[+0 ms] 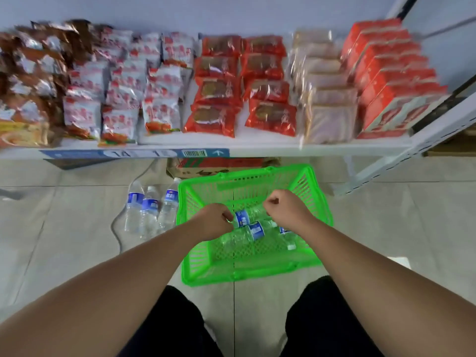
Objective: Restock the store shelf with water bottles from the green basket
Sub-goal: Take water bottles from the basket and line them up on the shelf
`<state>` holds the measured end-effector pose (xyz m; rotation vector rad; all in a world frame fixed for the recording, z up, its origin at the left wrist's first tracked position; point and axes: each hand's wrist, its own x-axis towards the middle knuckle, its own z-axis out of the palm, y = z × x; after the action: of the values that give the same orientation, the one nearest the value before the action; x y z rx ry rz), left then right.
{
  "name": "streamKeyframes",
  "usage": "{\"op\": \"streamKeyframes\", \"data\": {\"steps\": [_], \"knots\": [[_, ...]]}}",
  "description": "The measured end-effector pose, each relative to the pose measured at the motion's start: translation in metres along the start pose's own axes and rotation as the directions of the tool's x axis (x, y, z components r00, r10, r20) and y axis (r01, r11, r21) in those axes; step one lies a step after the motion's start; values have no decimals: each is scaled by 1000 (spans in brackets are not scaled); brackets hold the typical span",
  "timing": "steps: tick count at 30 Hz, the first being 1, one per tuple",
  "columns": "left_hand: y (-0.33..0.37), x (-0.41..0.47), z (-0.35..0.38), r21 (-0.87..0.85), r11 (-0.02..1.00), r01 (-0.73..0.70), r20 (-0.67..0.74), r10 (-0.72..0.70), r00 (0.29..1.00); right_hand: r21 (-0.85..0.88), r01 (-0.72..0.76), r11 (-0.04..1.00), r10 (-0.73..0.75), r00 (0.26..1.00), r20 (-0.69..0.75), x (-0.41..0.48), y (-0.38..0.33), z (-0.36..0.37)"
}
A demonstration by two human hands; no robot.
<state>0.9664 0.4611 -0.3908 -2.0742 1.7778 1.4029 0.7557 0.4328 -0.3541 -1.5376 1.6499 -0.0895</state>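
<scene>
1. I see the green plastic lattice basket standing on the grey tiled floor, just in front of the white metal store shelf.
2. Both my hands are inside the basket, over its middle. The left hand has its grip closed around one end of a clear plastic water bottle with a blue label; the right hand has its grip closed on the other end of the same bottle. This bottle lies tilted above the others.
3. Under it, a second clear bottle with a blue label lies on its side on the basket bottom, and a third clear bottle with a white cap lies near the right wall of the basket, partly hidden by my right wrist.
4. Three more clear water bottles with blue labels stand upright on the floor, close together, just beside the left wall of the basket.
5. The shelf carries rows of snack packets: brown ones at the left edge, white and red ones next to them, red packets in the middle, pale packets, then red boxes at the right edge.
6. A cardboard box sits under the shelf, behind the basket.
</scene>
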Motion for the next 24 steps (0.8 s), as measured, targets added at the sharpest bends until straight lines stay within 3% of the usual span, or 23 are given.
{"op": "streamKeyframes", "data": {"steps": [7,11,19,24], "knots": [[-76,81,104,111,991,70,164,-88,982,109,-47,993,48,999,-6,53,82,82],[-92,113,121,161,984,73,170,-101,980,148,-92,985,99,994,-40,71,108,95],[-113,153,167,275,956,106,156,-153,976,184,-51,982,37,996,77,80,105,95],[-118,174,191,398,912,95,105,-148,983,94,-34,995,25,995,100,77,112,89]]}}
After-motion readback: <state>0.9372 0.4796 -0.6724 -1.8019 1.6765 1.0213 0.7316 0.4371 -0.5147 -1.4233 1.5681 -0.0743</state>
